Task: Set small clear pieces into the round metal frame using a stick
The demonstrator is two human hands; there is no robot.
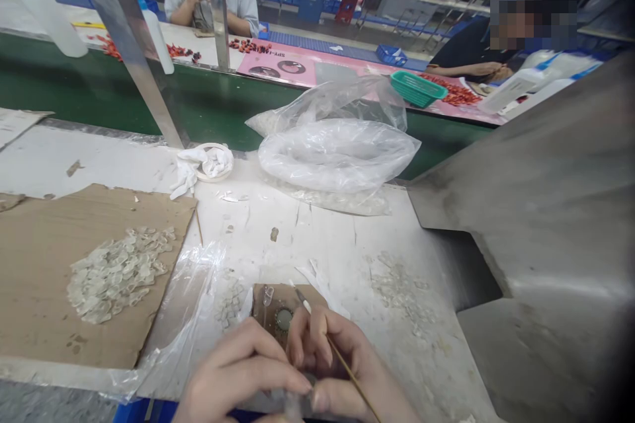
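Note:
My left hand (243, 373) is at the bottom edge, its fingers pinched together on a small clear piece I cannot make out well. My right hand (337, 360) is closed round a thin brown stick (330, 340), whose pale tip points up and left. Just beyond both hands lies a small brown card (272, 307) with a round greenish disc (284, 319) and a clear small piece on it. A heap of small clear pieces (116, 271) rests on a cardboard sheet (44, 277) to the left.
A large clear plastic bag (337, 152) lies at the back of the white table (322, 238), next to a white dish holding a cloth (211, 162). A grey metal housing (546, 211) fills the right. Beyond a green conveyor (74, 89), two other people sit at a pink mat.

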